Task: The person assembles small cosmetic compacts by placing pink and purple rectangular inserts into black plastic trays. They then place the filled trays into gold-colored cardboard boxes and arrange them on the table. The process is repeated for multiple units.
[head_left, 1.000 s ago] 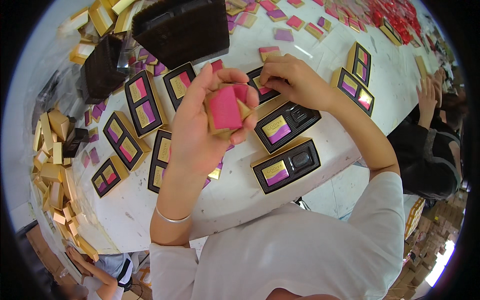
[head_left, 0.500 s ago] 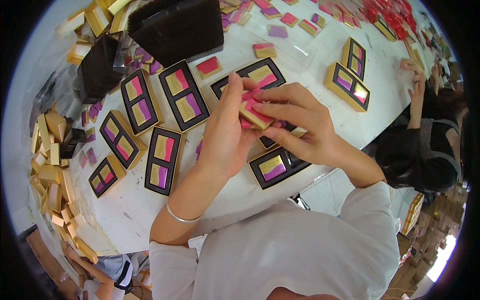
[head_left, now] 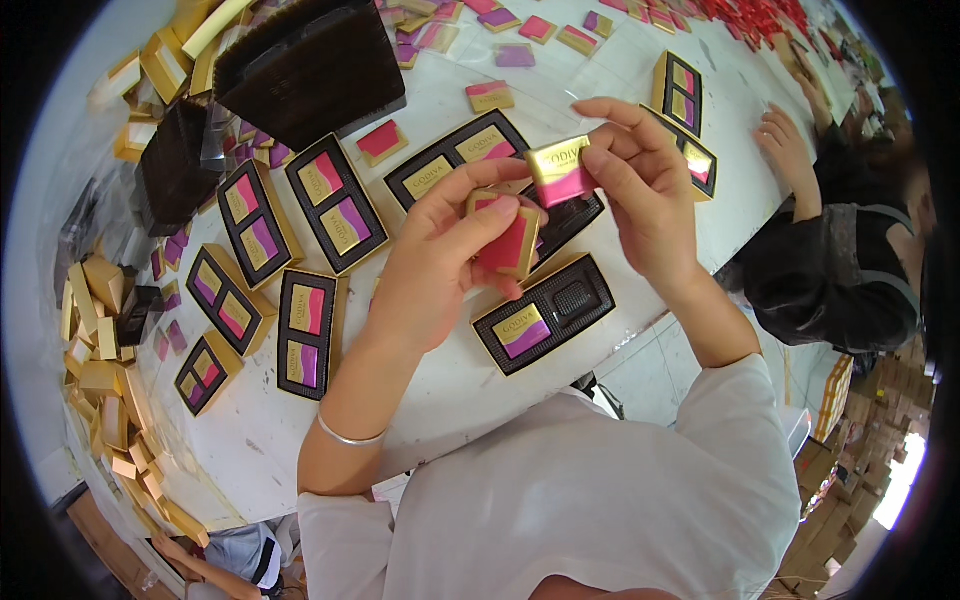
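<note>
My left hand [head_left: 420,265] is closed around a small pink-and-gold packet [head_left: 508,243], its thumb pressing on top; it may hold more than one. In my right hand [head_left: 650,195] a gold packet with a pink wave [head_left: 561,172] is pinched at its edge between thumb and fingers, facing up. Just below the hands lies a gold box with a black tray [head_left: 548,322]; its left compartment holds a gold-and-purple packet and its right one is bare. Another black-trayed box [head_left: 578,222] is partly hidden behind my hands. Beyond sits a box with two gold-and-pink packets [head_left: 408,187].
Several filled two-compartment boxes [head_left: 338,205] stand at the left. Stacked black trays [head_left: 310,75] rise behind them, and gold cartons [head_left: 100,330] pile along the left edge. Loose packets [head_left: 515,56] lie at the back. Two more boxes [head_left: 680,95] stand near a co-worker's hand [head_left: 785,145] on the right.
My hands have moved apart. The right one has lifted one packet away from the left hand and turned it face up. The view has shifted slightly, and the co-worker's hand has changed position.
</note>
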`<state>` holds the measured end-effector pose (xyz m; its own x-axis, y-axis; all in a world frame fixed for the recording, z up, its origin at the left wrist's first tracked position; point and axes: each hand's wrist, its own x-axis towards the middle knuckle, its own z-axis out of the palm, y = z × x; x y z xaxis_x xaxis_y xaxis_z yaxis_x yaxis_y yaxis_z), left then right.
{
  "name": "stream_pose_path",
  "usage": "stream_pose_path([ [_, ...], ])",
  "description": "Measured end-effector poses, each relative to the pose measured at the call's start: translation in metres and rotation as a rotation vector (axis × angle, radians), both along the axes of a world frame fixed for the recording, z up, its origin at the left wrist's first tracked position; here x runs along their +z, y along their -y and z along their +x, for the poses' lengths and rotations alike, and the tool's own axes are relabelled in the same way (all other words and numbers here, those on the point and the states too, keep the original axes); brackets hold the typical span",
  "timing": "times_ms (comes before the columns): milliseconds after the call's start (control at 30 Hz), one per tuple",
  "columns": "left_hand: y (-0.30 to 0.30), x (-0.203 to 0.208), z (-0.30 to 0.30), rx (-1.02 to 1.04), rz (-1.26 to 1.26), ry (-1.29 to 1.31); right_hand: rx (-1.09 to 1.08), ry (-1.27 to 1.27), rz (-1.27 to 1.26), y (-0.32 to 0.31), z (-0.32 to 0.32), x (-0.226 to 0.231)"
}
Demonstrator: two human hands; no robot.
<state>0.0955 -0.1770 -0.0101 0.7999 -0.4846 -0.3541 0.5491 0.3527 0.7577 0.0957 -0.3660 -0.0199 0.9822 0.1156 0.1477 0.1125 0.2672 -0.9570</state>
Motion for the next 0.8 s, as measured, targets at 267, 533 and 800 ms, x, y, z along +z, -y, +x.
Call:
stream_pose_path([
  [267,-0.004,-0.01,-0.001,-0.197,0.109,0.102,0.099,0.555,-0.753,0.011,-0.016,0.001],
  [533,-0.011,0.003,0.006,0.026,0.263,0.187,0.279,0.424,-0.923,0.047,0.012,-0.028],
  [800,-0.016,-0.003,0.008,0.041,0.004,0.121,0.289,0.222,-0.802,0.032,0.012,-0.035],
])
